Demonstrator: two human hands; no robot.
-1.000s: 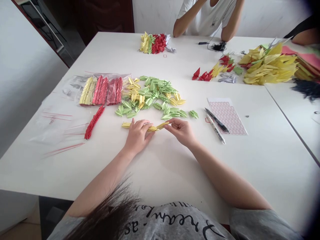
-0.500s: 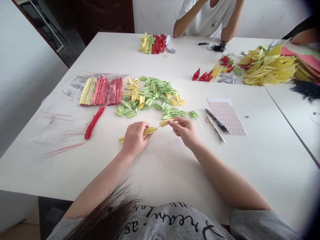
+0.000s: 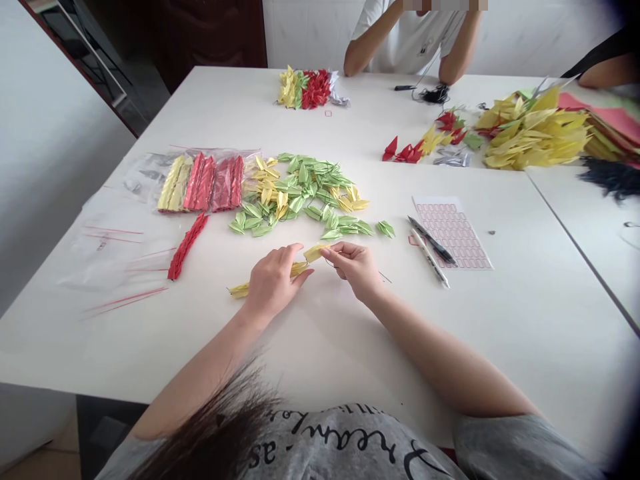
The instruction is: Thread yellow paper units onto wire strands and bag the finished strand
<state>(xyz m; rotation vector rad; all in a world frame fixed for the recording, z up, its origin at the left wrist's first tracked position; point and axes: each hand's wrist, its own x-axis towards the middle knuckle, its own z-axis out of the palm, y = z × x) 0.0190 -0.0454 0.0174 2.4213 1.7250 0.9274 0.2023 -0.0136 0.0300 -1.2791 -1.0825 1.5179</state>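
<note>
My left hand (image 3: pixel 273 280) is closed round a string of yellow folded paper pieces (image 3: pixel 240 289), whose tail lies on the white table (image 3: pixel 320 333) to its left. My right hand (image 3: pixel 355 267) pinches a single yellow folded piece (image 3: pixel 316 251) right at the string's right end, with a thin dark thread or wire (image 3: pixel 384 277) trailing past its wrist. Just beyond both hands lies a loose heap of green and yellow folded pieces (image 3: pixel 300 193).
Bagged red and yellow strings (image 3: pixel 200 181) and a red string (image 3: pixel 187 245) lie left, with clear bags (image 3: pixel 115 260). Two pens (image 3: pixel 430 245) and a sticker sheet (image 3: pixel 453 230) lie right. Further piles (image 3: pixel 535 130) and another person's arms (image 3: pixel 365 43) are at the far side.
Both hands have lifted the yellow string off the table and drawn it nearer and leftward. The right hand's piece, apart half a second ago, now meets the string's end.
</note>
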